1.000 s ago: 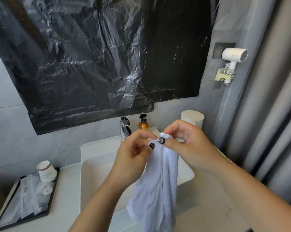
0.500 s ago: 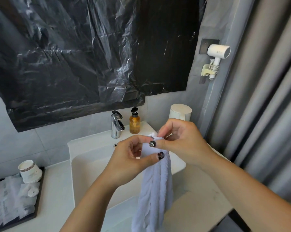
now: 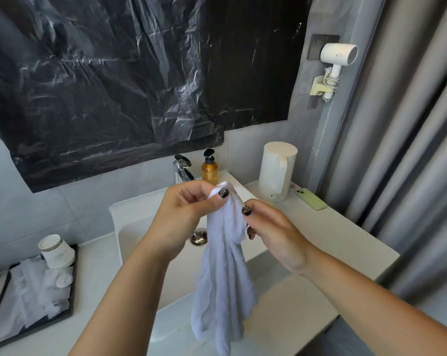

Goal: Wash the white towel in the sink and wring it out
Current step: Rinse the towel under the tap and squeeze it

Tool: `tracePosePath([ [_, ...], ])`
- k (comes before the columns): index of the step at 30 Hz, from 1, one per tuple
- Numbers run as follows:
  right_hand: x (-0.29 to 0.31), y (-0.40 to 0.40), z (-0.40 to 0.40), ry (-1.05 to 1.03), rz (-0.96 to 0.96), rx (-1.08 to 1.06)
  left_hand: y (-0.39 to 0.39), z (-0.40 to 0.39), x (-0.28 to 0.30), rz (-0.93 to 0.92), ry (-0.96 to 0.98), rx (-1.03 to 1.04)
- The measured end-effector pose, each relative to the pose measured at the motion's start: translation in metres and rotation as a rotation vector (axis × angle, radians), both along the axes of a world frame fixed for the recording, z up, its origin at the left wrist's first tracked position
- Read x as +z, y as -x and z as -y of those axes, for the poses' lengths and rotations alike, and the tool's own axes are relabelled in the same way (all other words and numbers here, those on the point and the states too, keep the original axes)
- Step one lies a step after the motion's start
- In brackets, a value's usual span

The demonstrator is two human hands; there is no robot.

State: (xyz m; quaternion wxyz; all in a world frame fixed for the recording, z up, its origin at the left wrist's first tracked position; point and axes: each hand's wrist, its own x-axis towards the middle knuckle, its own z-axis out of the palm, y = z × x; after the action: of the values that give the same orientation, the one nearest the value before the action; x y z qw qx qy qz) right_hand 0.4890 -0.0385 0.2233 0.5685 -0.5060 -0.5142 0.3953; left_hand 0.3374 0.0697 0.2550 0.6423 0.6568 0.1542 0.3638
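Sink [image 3: 145,227]: both hands pinch towel [image 3: 223,273]; faucet [image 3: 182,169] behind.

- A pale, white stone-like counter [image 3: 320,227] runs along the grey tiled wall, with a white rectangular sink basin [image 3: 140,227] set on it.
- Left of the sink, a black-rimmed rectangular tray [image 3: 72,291] holds wrapped white sachets and a stack of white paper cups [image 3: 55,250].
- On the sink's back ledge stand a chrome tap [image 3: 182,168] and, just right of it, an amber pump bottle with a black top [image 3: 210,170].
- Right of the sink sits a white cylindrical kettle [image 3: 276,173]; beside it lies a pale green phone [image 3: 311,199], flat.
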Motion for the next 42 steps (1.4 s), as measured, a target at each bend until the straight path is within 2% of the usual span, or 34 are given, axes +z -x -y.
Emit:
tracePosePath([
  [4, 0.004, 0.005, -0.003, 0.058, 0.051, 0.047, 0.003, -0.001, -0.004, 0.061, 0.142, 0.012],
  [9, -0.021, 0.004, -0.004, 0.165, 0.369, 0.163, -0.004, 0.006, 0.001, 0.157, 0.236, 0.15],
  [12, -0.048, -0.003, -0.002, 0.204, 0.383, 0.268, -0.01, 0.007, 0.009, 0.171, 0.24, 0.228],
  [17, -0.089, -0.054, -0.004, 0.403, 0.474, 0.338, -0.03, 0.004, 0.021, 0.173, 0.252, 0.347],
  [19, -0.081, -0.084, 0.004, 0.398, 0.655, 0.318, -0.042, 0.003, 0.02, 0.126, 0.204, 0.388],
  [22, -0.051, -0.143, 0.018, 0.298, 1.114, 0.247, -0.064, 0.004, 0.013, 0.031, 0.108, 0.463],
  [25, -0.027, -0.21, 0.029, 0.275, 1.415, 0.119, -0.086, 0.008, 0.002, -0.104, -0.133, 0.584],
  [27, -0.016, -0.251, 0.038, 0.262, 1.549, 0.115, -0.1, 0.014, -0.003, -0.191, -0.297, 0.662],
  [30, -0.009, -0.304, 0.06, 0.129, 1.569, 0.269, -0.133, 0.032, -0.003, -0.228, -0.392, 0.72],
  [33, -0.018, -0.337, 0.086, -0.32, 1.656, 0.412, -0.178, 0.046, -0.001, -0.205, -0.306, 0.746],
  [37, -0.045, -0.342, 0.126, -0.343, 1.329, 0.752, -0.24, 0.068, 0.009, -0.116, -0.137, 0.685],
  [39, -0.055, -0.344, 0.131, -0.379, 1.298, 0.79, -0.261, 0.079, 0.016, -0.052, -0.032, 0.651],
  [42, -0.051, -0.355, 0.131, -0.495, 1.366, 0.809, -0.273, 0.091, 0.027, 0.01, 0.12, 0.607],
])
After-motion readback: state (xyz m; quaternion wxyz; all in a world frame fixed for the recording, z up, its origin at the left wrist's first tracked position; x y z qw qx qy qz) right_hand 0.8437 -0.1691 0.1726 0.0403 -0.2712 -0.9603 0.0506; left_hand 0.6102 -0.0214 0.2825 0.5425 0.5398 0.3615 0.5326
